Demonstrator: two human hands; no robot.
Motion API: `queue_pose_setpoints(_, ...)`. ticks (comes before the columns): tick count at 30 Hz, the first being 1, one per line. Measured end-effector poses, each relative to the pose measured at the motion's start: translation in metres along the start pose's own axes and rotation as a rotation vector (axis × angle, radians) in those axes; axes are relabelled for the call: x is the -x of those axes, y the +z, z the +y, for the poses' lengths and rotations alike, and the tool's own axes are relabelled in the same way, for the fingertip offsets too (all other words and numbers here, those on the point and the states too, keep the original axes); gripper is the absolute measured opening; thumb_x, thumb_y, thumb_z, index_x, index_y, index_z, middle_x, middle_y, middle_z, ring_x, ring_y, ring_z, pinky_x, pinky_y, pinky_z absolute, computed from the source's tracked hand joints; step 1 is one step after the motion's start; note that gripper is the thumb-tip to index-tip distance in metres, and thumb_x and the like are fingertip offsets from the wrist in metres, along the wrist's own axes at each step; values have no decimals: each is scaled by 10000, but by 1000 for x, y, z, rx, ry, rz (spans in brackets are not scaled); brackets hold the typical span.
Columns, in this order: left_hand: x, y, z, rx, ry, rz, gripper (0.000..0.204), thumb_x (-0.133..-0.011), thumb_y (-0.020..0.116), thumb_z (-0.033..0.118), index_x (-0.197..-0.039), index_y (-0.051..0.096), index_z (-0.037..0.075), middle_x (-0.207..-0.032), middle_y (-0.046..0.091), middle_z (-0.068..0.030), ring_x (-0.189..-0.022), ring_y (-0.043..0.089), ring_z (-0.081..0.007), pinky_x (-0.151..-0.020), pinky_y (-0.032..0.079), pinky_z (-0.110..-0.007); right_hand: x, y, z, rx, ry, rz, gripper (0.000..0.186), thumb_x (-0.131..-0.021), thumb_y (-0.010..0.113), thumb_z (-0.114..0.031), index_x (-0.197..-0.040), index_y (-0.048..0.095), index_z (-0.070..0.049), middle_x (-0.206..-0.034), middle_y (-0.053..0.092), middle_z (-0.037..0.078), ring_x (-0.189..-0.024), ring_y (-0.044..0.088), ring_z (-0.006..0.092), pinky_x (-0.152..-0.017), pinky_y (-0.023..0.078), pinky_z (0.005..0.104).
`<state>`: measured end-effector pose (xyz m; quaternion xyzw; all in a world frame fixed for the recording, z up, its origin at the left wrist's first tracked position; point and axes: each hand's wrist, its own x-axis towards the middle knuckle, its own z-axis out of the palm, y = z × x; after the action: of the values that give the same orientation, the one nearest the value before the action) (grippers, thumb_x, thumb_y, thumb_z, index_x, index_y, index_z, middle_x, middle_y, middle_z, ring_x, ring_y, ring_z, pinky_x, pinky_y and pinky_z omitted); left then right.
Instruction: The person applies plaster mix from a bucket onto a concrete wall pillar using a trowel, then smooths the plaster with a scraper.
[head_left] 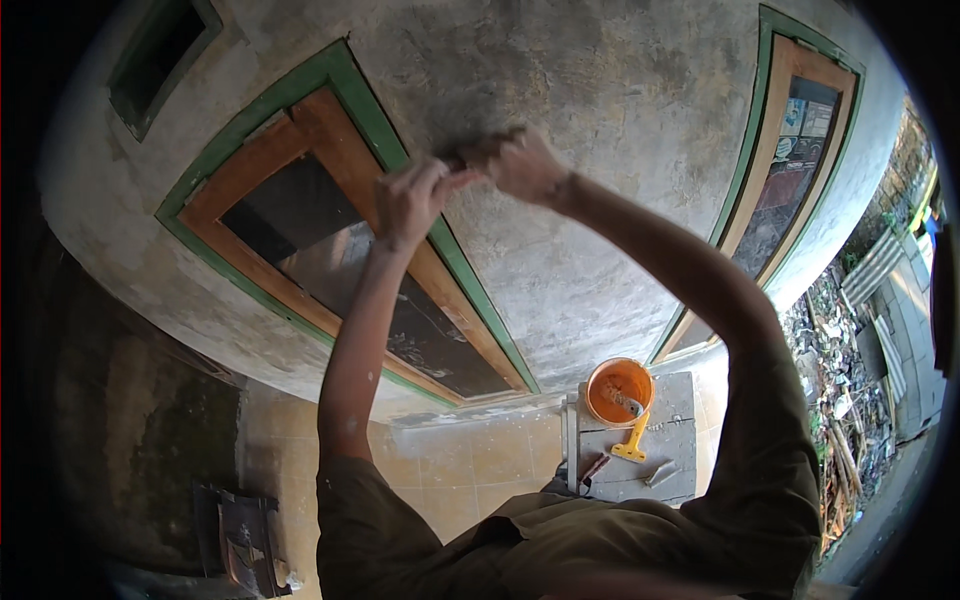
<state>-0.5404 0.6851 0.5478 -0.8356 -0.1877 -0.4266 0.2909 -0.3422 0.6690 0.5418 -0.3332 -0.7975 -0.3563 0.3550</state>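
Both my arms reach up to the rough grey plastered wall (pixel 590 270), beside the green frame of a window. My left hand (pixel 410 200) is closed, its fingers curled toward the other hand. Close against it, my right hand (pixel 525 168) is also closed, and its knuckles are blurred by motion. Something small and dark shows between the two hands, too smeared to name. Left of my hands stands the wooden window (pixel 330 130) with dark glass.
Below stands a grey platform (pixel 675 430) bearing an orange bucket (pixel 598 400), a yellow-handled scraper (pixel 632 440), a dark-handled tool (pixel 596 466) and a small flat piece (pixel 661 473). Another window (pixel 740 230) is at right. Rubble (pixel 835 400) lies outside, and a dark object (pixel 240 540) lower left.
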Motion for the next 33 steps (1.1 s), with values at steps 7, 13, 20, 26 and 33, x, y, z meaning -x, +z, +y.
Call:
queue_pose_setpoints(7, -131, -55, -12, -185, 156, 384, 89, -738, 729, 81, -790, 658, 96, -755, 689, -31, -642, 672, -167, -542, 521, -289, -89, -102, 68, 455, -137, 339, 134, -861, 674, -206, -983, 689, -153, -1003, 717, 4, -860, 703, 150, -706, 596, 299)
queue_pose_setpoints(13, -60, 26, 6, -72, 175, 88, 91, -761, 729, 95, -834, 681, 120, -903, 727, -53, -848, 712, -193, -705, 585, -280, 6, -23, 57, 363, -37, 293, 241, -858, 674, -198, -1076, 664, -97, -1127, 673, 86, -1027, 653, 185, -848, 574, 325)
queue_pose_setpoints(20, 103, 101, 77, 128, 235, -287, 64, -792, 674, 99, -840, 688, 139, -854, 718, -19, -869, 695, -133, -641, 587, -266, 192, 48, -34, 169, 41, -53, 430, -902, 577, -272, -1220, 548, 16, -1220, 555, 195, -1150, 527, 310, -957, 478, 441)
queue_pose_setpoints(26, 120, 86, 126, 347, 70, -434, 42, -775, 661, 104, -814, 676, 111, -777, 684, -51, -738, 673, -170, -590, 526, -307, 237, 23, -86, -116, 316, -551, 385, -909, 521, -201, -1251, 551, -28, -1027, 658, 115, -839, 634, 212, -726, 496, 391)
queue_pose_setpoints(33, 27, 44, 117, 423, -71, -46, 148, -779, 748, 96, -910, 679, 81, -883, 720, -42, -759, 693, -156, -622, 555, -268, 196, -18, -29, -398, 665, -212, 229, -951, 563, -251, -994, 695, -68, -721, 668, 104, -535, 600, 192, -486, 503, 370)
